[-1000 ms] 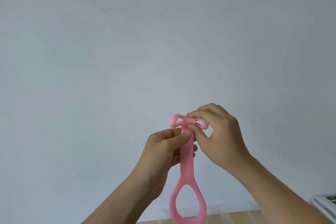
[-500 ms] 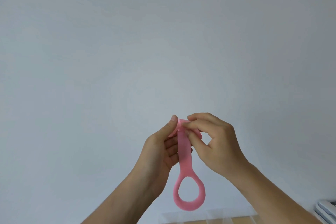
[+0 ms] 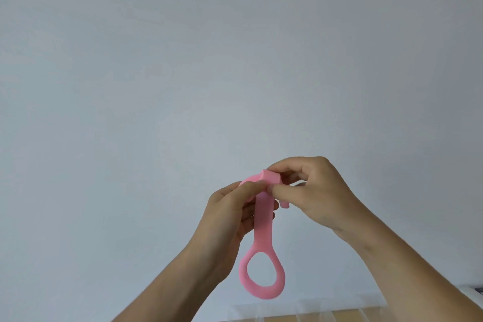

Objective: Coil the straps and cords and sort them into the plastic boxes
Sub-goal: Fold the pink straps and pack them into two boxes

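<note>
I hold a pink rubbery strap [image 3: 264, 219] up in front of a plain wall. Its upper end is folded over between my fingers and a short tip sticks out to the right. A flat band runs down to a large ring that hangs free. My left hand [image 3: 230, 209] pinches the folded top from the left, thumb on the front. My right hand [image 3: 313, 191] pinches the same fold from the right with thumb and curled fingers. The clear plastic boxes [image 3: 300, 312] show only as rims at the bottom edge.
A pale grey wall fills nearly the whole view. A strip of wooden table top [image 3: 287, 319] shows behind the box rims. A white object [image 3: 474, 295] peeks in at the bottom right corner.
The strap's top loops have been folded down into a tighter bundle between my fingers. The hanging ring has risen and swung slightly, and both hands have shifted a little.
</note>
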{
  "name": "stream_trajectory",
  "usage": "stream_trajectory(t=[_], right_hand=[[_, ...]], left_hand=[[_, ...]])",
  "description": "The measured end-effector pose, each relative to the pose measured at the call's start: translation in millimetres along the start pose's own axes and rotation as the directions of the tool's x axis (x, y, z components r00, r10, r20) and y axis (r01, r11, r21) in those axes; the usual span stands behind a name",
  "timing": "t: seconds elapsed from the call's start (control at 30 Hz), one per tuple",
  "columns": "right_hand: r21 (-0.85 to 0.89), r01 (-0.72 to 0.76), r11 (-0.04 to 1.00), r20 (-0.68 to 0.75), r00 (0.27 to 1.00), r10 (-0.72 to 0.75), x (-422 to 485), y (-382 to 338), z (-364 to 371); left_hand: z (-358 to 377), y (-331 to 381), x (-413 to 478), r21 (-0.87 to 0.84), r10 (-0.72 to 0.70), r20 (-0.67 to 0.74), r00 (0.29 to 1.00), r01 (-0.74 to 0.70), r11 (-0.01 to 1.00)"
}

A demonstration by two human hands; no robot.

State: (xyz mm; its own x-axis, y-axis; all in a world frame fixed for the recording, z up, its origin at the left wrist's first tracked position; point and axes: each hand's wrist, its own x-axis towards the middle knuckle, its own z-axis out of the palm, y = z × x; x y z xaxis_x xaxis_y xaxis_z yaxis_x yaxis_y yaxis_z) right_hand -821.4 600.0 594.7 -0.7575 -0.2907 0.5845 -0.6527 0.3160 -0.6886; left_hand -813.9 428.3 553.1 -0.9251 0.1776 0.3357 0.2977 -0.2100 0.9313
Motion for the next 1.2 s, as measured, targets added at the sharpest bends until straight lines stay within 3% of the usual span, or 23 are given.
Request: stream_trajectory(t=[0.27,0.47,0.67,1.03,1.2], right_hand=[[-0.107,-0.015,0.994,-0.206,0.979,-0.008,-3,16,5],[-0.2,0.032,0.979,-0.255,0.963,-0.083,-11,24,6],[-0.263,0.111,0.958,-0.194,0.967,-0.166,-13,24,4],[-0.294,0.265,0.918,-0.101,0.947,-0.306,-21,23,3],[-0.239,0.226,0.944,-0.056,0.968,-0.245,-25,19,0]], left_hand=[[14,-9,-4,-0.214,-0.216,-0.067,0.974,0.198,0.957],[17,-15,-9,-0.155,-0.214,-0.097,0.972,0.197,0.968],[19,-13,-9,-0.094,-0.16,-0.154,0.975,0.147,0.985],[16,-13,-11,-0.125,-0.141,-0.117,0.983,0.127,0.984],[9,-12,-11,-0.098,-0.112,-0.102,0.989,0.102,0.99]])
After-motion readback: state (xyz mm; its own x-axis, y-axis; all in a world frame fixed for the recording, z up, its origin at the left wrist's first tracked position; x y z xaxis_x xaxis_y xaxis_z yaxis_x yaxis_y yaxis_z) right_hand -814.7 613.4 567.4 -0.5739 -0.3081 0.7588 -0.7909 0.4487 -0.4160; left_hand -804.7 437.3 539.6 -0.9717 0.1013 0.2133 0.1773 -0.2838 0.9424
